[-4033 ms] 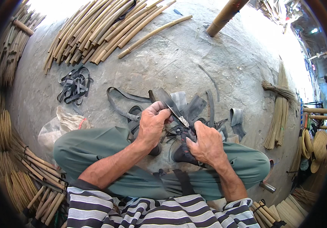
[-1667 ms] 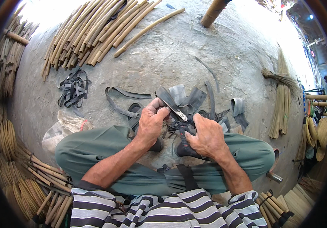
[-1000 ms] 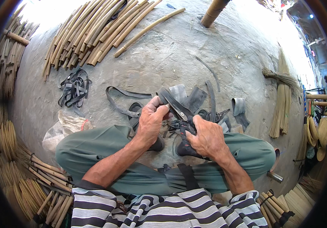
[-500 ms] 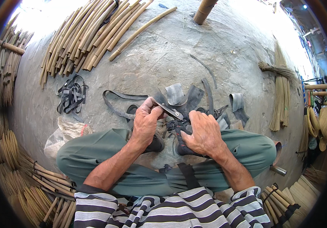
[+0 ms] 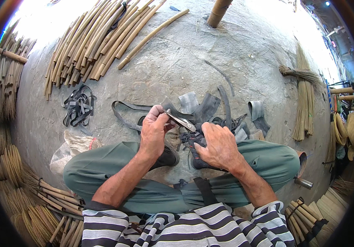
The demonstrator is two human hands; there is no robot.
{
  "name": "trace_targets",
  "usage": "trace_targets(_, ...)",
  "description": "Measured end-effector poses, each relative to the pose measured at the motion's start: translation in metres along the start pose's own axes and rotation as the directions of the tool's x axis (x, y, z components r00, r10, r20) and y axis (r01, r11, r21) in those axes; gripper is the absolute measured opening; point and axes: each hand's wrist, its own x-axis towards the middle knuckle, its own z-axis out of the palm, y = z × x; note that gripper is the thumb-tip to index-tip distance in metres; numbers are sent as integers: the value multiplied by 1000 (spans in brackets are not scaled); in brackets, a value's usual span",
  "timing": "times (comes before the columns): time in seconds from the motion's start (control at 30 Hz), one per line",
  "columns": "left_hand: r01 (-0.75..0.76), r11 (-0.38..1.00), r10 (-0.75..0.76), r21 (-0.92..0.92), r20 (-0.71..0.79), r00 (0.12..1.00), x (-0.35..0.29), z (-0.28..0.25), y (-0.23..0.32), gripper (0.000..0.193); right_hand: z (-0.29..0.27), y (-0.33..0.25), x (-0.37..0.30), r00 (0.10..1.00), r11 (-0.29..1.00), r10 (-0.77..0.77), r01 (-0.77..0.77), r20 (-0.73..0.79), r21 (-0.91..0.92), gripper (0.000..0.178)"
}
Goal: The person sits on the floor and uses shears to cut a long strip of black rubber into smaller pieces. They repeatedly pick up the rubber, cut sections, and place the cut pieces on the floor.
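Note:
A pair of scissors (image 5: 184, 123) with metal blades and dark wrapped handles lies between my hands, its blades slanting up and left. My right hand (image 5: 221, 145) is closed around the handles, where a bit of red shows in the black wrapping. My left hand (image 5: 153, 128) is pinched beside the blade tips; whatever its fingers hold is hidden. Just beyond the hands, black rubber strips (image 5: 207, 108) lie on the ground, with a lighter grey rubber piece (image 5: 189, 102) among them. A long curved strip (image 5: 121, 116) loops out to the left of my left hand.
Bamboo poles (image 5: 98, 45) lie at the far left. A tangle of black strips (image 5: 78, 106) and a whitish sack (image 5: 76, 149) are left of my knee. A bundle of thin sticks (image 5: 304, 109) lies right. One thick bamboo post (image 5: 219, 12) stands at the back.
My left hand has shifted slightly left, and the scissors' blades have turned, so they look narrower and brighter. The right hand keeps its hold, moved only slightly left.

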Motion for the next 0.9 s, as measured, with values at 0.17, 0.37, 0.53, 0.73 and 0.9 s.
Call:
trace_targets(0.17,-93,994,88,59,76,993,-9,8,-7,15,-3,-1,0,999,1000,4,-3,-46,16,41)
trace_targets(0.37,16,998,-19,61,37,999,-7,4,-5,14,-10,-6,1,984,990,124,-132,132,55,40)
trace_targets(0.53,104,993,-107,-60,-40,993,0,0,-1,12,-7,-3,0,977,992,120,-127,176,27,42)
trace_targets(0.73,8,1000,-8,2,2,1000,-3,1,-6,14,4,1,-1,994,998,-67,66,-83,-17,42)
trace_targets(0.9,-38,999,36,32,70,997,-8,4,-9,15,0,0,-2,1000,1000,-3,3,-2,4,42)
